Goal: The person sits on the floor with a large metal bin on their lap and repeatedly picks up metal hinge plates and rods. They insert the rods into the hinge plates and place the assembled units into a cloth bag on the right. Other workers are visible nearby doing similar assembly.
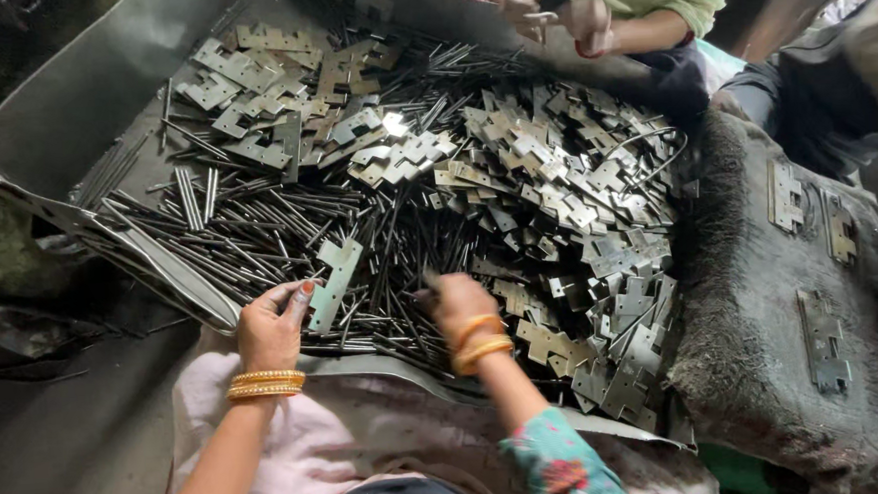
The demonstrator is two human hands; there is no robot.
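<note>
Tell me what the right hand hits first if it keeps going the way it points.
The right hand points up and away into the heap; it would likely meet the loose metal pins directly ahead of its fingertips first, though depth is hard to judge.

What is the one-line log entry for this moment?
left hand: holds hinge plate | right hand: in metal pins | tray

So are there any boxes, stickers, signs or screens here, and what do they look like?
None in view: no packages, labels, signs or screens.
Only loose metal hinge plates and thin metal pins, piled on a grey sheet.
The left hand holds one hinge leaf.
The right hand reaches into the pins.
</note>
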